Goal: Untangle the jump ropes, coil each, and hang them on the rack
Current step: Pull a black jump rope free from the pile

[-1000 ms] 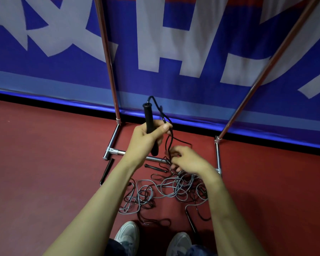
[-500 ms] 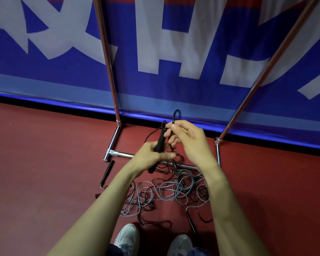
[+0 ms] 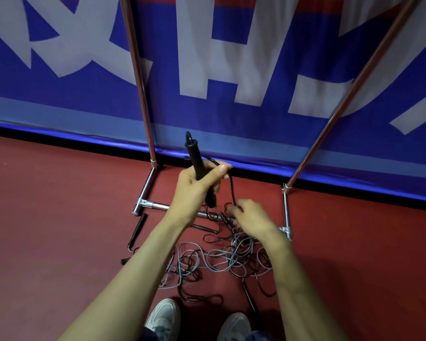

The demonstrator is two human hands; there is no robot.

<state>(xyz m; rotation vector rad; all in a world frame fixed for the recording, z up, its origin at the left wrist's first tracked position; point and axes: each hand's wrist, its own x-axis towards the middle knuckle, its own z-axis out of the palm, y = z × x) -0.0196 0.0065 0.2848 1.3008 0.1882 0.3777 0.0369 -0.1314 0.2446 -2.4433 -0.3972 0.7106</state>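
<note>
My left hand [image 3: 197,187] grips a black jump-rope handle [image 3: 194,153] held nearly upright above the floor. A black cord [image 3: 231,188] runs from under its thumb down to my right hand [image 3: 252,219], which pinches it low over the pile. On the red floor between my arms lies a tangle of grey and black jump ropes [image 3: 221,260]. Loose black handles lie at the left [image 3: 137,230] and near my right shoe [image 3: 249,295]. The metal rack [image 3: 286,212] stands just behind the pile, its two poles rising out of view.
A blue and white banner [image 3: 231,70] covers the wall right behind the rack. The rack's chrome base bar [image 3: 155,206] runs across the floor under my hands. My two white shoes [image 3: 164,316] are at the bottom edge.
My left hand has raised the handle upright again. My right hand, up beside the handle half a second ago, has dropped along the black cord to the pile.
</note>
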